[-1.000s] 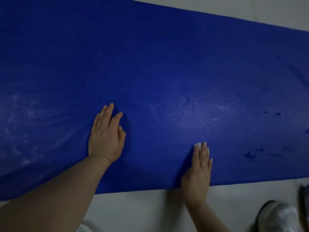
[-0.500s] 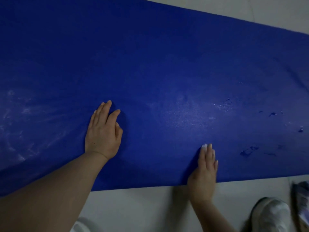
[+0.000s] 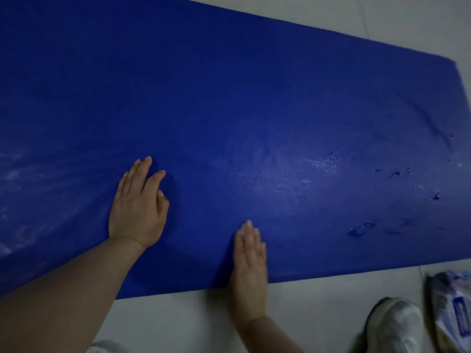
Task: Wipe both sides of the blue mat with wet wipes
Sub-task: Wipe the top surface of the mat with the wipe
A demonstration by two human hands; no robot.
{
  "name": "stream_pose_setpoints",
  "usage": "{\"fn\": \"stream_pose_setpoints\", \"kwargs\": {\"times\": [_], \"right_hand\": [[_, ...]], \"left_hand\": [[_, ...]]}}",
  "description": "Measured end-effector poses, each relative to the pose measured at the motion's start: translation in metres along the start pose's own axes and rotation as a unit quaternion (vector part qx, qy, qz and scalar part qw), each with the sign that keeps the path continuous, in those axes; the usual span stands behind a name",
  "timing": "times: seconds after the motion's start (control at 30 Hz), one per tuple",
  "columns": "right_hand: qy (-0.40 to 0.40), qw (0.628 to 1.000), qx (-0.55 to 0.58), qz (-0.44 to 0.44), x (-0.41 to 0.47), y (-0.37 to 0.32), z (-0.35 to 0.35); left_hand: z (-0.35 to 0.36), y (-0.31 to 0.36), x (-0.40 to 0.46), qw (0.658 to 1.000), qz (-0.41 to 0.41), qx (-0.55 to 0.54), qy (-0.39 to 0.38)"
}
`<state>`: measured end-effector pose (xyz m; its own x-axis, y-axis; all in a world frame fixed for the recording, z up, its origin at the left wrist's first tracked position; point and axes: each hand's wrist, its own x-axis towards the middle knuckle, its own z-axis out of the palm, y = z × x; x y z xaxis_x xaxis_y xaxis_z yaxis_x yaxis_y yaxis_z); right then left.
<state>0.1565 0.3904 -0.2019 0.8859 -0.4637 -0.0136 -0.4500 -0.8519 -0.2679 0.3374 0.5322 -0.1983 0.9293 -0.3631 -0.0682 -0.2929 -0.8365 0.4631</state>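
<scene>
The blue mat [image 3: 229, 110] lies spread on the floor [image 3: 318, 301]. My left hand [image 3: 139, 207] presses flat on it, and my right hand [image 3: 249, 261], fingers straight, at its near edge.

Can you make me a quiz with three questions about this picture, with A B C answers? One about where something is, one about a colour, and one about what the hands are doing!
1. Where is the pack of wet wipes?
A. On the floor at the lower right, off the mat
B. In the middle of the mat
C. Held in the left hand

2. What colour is the mat?
A. Red
B. Blue
C. Green

3. How does the left hand lie?
A. Closed in a fist in the air
B. Gripping the shoe
C. Flat on the mat, fingers straight

Answers:
1 A, the pack lies on the pale floor beside the white shoe.
2 B, the whole sheet is deep blue.
3 C, its palm presses the mat; the right hand lies flat near the front edge too.
</scene>
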Motion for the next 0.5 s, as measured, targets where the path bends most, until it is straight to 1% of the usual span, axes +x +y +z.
{"fn": "stream_pose_setpoints", "kwargs": {"times": [0.1,0.17,0.2,0.23,0.27,0.33,0.37,0.4,0.43,0.5], "right_hand": [[-0.032,0.994,0.028,-0.104,-0.007,-0.034,0.003],[-0.045,0.991,0.007,-0.126,0.003,-0.025,-0.002],[-0.040,0.993,-0.015,-0.109,0.010,-0.010,-0.006],[-0.025,0.997,-0.035,-0.066,0.017,0.009,-0.009],[-0.003,0.999,-0.045,-0.003,0.024,0.032,-0.013],[0.040,0.992,-0.043,0.113,0.036,0.069,-0.022],[0.042,0.989,-0.037,0.140,0.040,0.071,-0.024],[0.037,0.990,-0.040,0.128,0.040,0.065,-0.024],[0.023,0.995,-0.048,0.085,0.036,0.052,-0.021],[-0.020,0.998,-0.028,-0.050,0.021,0.025,-0.012]], "left_hand": [[-0.001,0.000,0.000,1.000,0.001,0.001,-0.004],[-0.001,0.000,0.001,1.000,0.005,0.004,-0.005],[0.000,0.001,0.001,1.000,0.006,0.007,-0.005],[0.000,0.001,0.001,1.000,0.004,0.010,-0.002],[0.000,0.001,0.000,1.000,-0.002,0.014,0.003],[0.002,0.008,-0.002,0.999,-0.025,0.016,0.024],[0.004,0.017,-0.005,0.999,-0.038,0.011,0.033],[0.010,0.031,-0.008,0.998,-0.043,0.003,0.038],[0.017,0.047,-0.013,0.999,-0.036,-0.006,0.034],[0.034,0.078,-0.024,1.000,-0.004,-0.011,0.012]]}}
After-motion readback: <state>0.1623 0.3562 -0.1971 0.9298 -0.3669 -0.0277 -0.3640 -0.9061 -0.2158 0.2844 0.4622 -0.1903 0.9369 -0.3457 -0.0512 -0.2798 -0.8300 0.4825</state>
